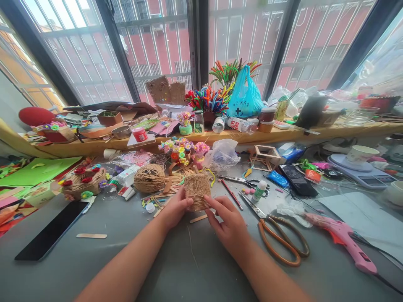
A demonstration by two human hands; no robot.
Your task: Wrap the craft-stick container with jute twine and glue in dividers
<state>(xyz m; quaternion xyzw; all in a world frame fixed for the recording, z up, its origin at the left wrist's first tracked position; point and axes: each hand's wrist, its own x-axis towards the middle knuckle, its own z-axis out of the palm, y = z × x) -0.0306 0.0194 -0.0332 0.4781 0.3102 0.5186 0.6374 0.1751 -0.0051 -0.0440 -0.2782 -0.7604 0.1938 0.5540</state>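
Observation:
A small container wrapped in brown twine (pixel 197 188) is held up over the grey table in front of me. My left hand (pixel 176 206) grips its left side, thumb toward me and the other fingers mostly hidden behind it. My right hand (pixel 227 222) touches the lower right of the wrapping with its index fingertip, the fingers apart. Just behind and to the left lies a ball of twine (pixel 149 178). A wooden craft stick (pixel 199 218) lies on the table below the container, and a thin loose strand trails toward me.
Large scissors (pixel 278 237) and a pink glue gun (pixel 343 239) lie on the right, near a kitchen scale (pixel 362 170). A black tablet (pixel 52 230) and another craft stick (pixel 91 236) lie left. Pipe-cleaner flowers (pixel 182 152) stand behind; a cluttered sill (pixel 170 142) runs under the windows.

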